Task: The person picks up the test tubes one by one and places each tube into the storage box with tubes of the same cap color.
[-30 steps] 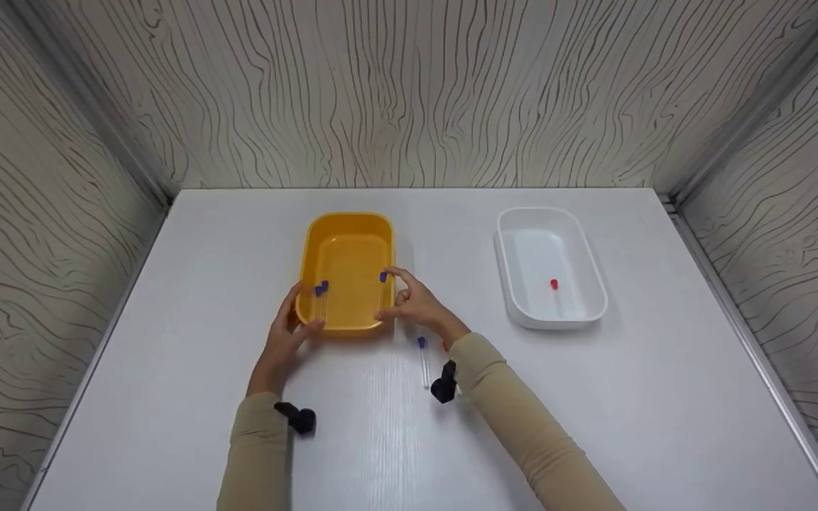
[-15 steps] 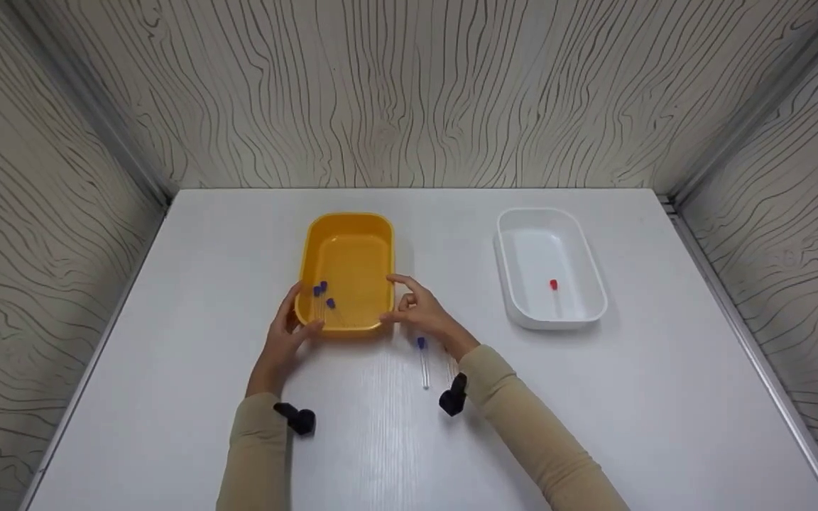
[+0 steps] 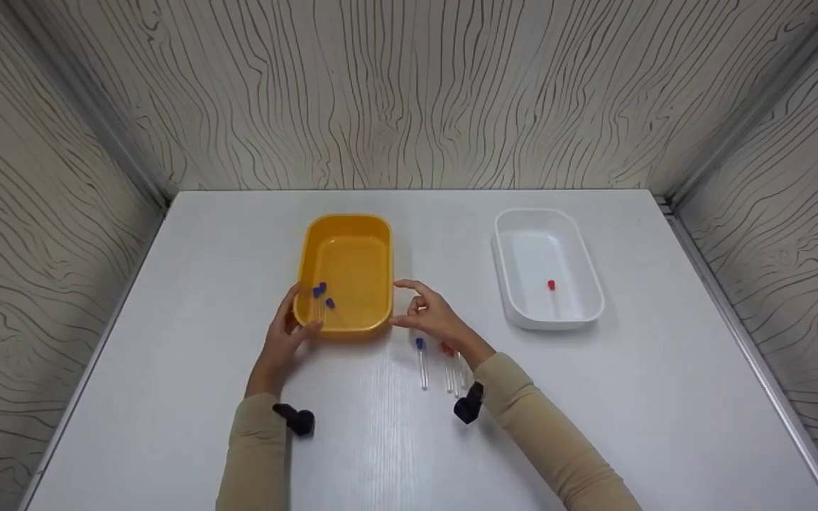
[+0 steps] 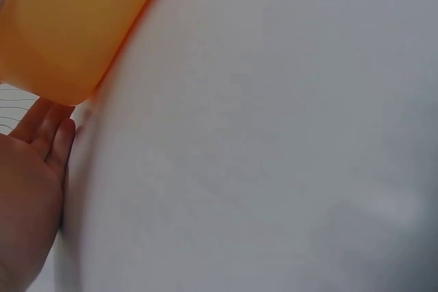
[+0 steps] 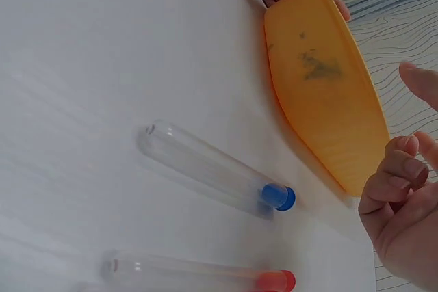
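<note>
My left hand [image 3: 285,346] holds the near left corner of a yellow tray [image 3: 357,259], its thumb over the rim and its fingers along the outside wall. Inside that tray lie three blue-capped test tubes [image 3: 330,304], gathered at the near left. My right hand [image 3: 439,319] is at the tray's right side, holding nothing, with thumb and index finger spread and the other fingers bent. On the table below it rest a blue-capped test tube [image 5: 215,165] and several red-capped test tubes [image 5: 198,273], partly overlapped by the right wrist in the head view.
To the right stands a white tray [image 3: 505,284] with one red-capped test tube [image 3: 552,286] in it. Patterned panels [image 3: 395,99] close off the back and sides of the white table [image 3: 167,369].
The right hand has let go of a blue-capped test tube, which dropped into the yellow tray beside the other two. That hand has drawn back right, uncovering the red-capped tubes. The left stays put.
</note>
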Demonstrator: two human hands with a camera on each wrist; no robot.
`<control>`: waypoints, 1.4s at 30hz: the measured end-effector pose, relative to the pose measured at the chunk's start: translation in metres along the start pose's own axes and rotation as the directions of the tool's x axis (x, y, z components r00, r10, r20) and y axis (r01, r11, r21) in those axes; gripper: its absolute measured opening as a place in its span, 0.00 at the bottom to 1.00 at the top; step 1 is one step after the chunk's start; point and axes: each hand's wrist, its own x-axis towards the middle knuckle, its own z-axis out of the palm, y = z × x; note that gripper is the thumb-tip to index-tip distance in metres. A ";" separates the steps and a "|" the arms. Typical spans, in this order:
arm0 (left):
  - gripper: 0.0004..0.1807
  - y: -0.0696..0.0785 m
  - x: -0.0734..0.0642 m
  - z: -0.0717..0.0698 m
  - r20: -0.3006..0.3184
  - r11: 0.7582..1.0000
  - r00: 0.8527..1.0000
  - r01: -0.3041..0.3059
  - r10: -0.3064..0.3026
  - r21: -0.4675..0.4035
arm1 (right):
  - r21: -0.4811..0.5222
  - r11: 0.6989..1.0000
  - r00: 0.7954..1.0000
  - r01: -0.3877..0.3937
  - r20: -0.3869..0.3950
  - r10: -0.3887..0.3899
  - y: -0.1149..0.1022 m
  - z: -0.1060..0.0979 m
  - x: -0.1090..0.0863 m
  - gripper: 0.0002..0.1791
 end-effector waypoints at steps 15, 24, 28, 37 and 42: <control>0.44 -0.005 0.004 0.002 -0.023 0.999 0.998 -0.051 0.051 0.003 | -0.099 0.994 0.999 0.052 0.022 -0.050 0.039 -0.004 -0.006 0.39; 0.44 -0.005 0.005 0.002 -0.008 1.000 1.000 -0.014 0.014 -0.006 | -0.151 0.987 0.997 0.051 0.062 -0.043 0.047 -0.004 -0.024 0.43; 0.44 -0.005 0.004 0.000 -0.010 1.000 1.000 -0.002 0.002 -0.010 | -0.199 0.979 0.997 0.048 0.066 -0.035 0.051 -0.001 -0.031 0.44; 0.43 -0.004 0.002 0.001 -0.011 1.000 1.000 0.004 -0.005 -0.018 | -0.367 0.930 0.999 0.020 0.054 -0.001 0.054 0.002 -0.044 0.46; 0.44 -0.004 0.000 0.002 -0.016 1.000 1.000 -0.001 0.001 -0.009 | -0.446 0.895 0.999 0.022 0.052 0.001 0.056 0.003 -0.048 0.47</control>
